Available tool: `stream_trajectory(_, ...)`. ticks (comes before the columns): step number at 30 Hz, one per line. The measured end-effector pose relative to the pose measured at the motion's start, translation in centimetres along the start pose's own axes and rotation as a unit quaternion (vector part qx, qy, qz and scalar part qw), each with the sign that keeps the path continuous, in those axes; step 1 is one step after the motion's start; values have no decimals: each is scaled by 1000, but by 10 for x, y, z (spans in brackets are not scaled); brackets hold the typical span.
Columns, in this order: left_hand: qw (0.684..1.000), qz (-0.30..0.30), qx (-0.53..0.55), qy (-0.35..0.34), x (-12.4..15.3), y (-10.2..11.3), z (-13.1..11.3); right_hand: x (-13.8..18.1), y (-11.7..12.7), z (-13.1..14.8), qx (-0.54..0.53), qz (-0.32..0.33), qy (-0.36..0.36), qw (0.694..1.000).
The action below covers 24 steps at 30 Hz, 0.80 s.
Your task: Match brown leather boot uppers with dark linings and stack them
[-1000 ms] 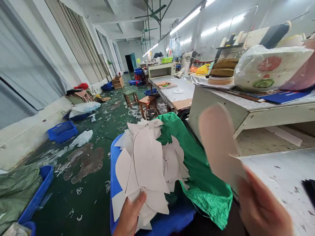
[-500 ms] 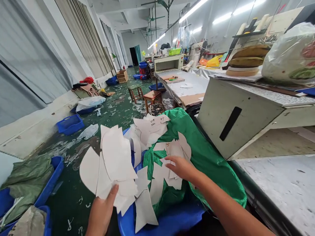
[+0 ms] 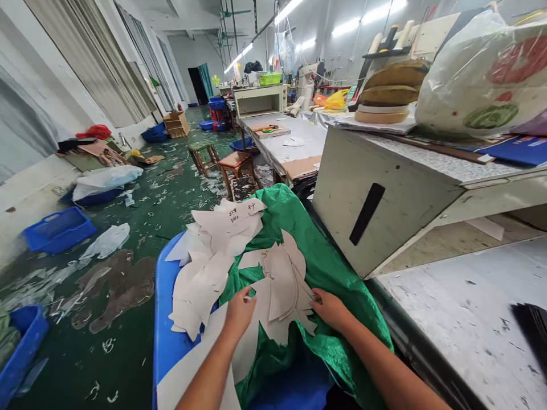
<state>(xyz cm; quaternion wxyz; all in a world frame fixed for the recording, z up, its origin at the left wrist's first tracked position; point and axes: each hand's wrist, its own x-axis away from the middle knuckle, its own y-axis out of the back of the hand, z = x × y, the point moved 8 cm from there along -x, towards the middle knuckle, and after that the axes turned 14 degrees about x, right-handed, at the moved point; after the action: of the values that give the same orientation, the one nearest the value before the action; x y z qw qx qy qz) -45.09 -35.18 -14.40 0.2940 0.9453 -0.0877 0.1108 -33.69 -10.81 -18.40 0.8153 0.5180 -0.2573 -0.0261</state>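
In a workroom with a scrap-littered green floor (image 3: pixel 132 353), at a blue tub (image 3: pixel 164 296).
Left hand (image 3: pixel 240 310), rid of the stack held half a second ago, now with thumb and forefinger nearly meeting; right hand (image 3: pixel 329 307) half-curled opposite; cannot tell whether gripping anything. Between them, white pieces (image 3: pixel 282 287) on green sheeting (image 3: pixel 335 279) inside the tub; another stack (image 3: pixel 200 287) now lying at its left. Alongside right, a pale tabletop (image 3: pixel 465 319); farther, stools (image 3: pixel 236 162), then a dark doorway (image 3: pixel 197 85).

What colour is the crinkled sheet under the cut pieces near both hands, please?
The crinkled sheet is bright green; the head view, the only one, shows it well.
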Motion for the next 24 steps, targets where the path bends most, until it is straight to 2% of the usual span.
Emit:
stream_trajectory(2,998,29,14,58,-7,-45,17,-10,-8,2,-4,3,1,1000)
stream_trajectory(4,992,46,26,113,-13,-75,30,-15,-12,2,-3,1,7,1000)
stream_trajectory(6,984,70,39,158,-15,-94,37,-15,-12,4,3,-5,20,1000)
stream_trajectory(8,975,102,57,189,-12,-103,38,-12,-9,10,16,-20,47,999)
stream_trajectory(12,961,142,110,209,-1,-97,28,-2,2,36,51,-59,139,987)
stream_trajectory(18,947,171,209,175,18,-78,3,8,9,78,94,-108,292,946)
stream_trajectory(24,940,175,264,128,23,-78,-11,12,4,92,121,-127,347,921)
